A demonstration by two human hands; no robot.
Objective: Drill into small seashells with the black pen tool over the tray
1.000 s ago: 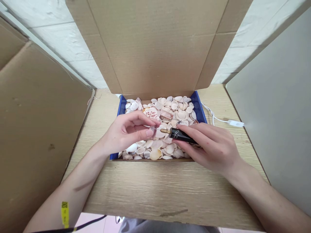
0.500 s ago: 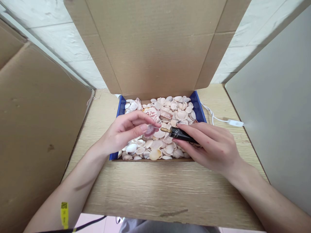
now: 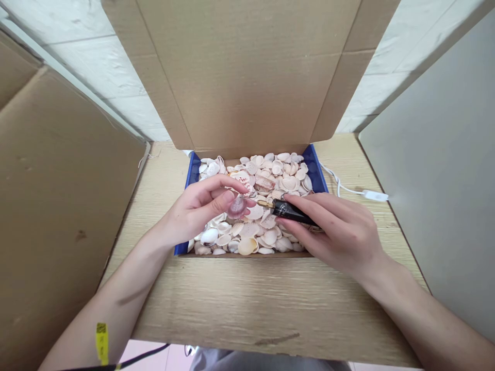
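Between the thumb and fingers of my left hand (image 3: 211, 206) is a small pinkish-purple ribbed seashell (image 3: 237, 207). My right hand (image 3: 336, 229) grips a black mini drill (image 3: 292, 211) with a brass-coloured chuck (image 3: 265, 204). The chuck points left at the shell, its thin bit reaching close to the shell's edge; whether they touch I cannot tell. Both hands are held over an open blue-sided cardboard box (image 3: 317, 170) holding many pale shells (image 3: 266, 239). A white shell with red markings (image 3: 243, 179) lies just behind my left fingers.
The box's tall cardboard lid (image 3: 247, 72) stands up at the back. A cardboard panel (image 3: 58, 180) rises on the left, a grey panel (image 3: 444, 154) on the right. A white cable with an inline switch (image 3: 375, 196) lies right of the box on the wooden table (image 3: 240, 304).
The shell has turned in my left hand, so more of its ribbed face shows. The drill has shifted very slightly right, and its tip sits a little farther from my left fingers.
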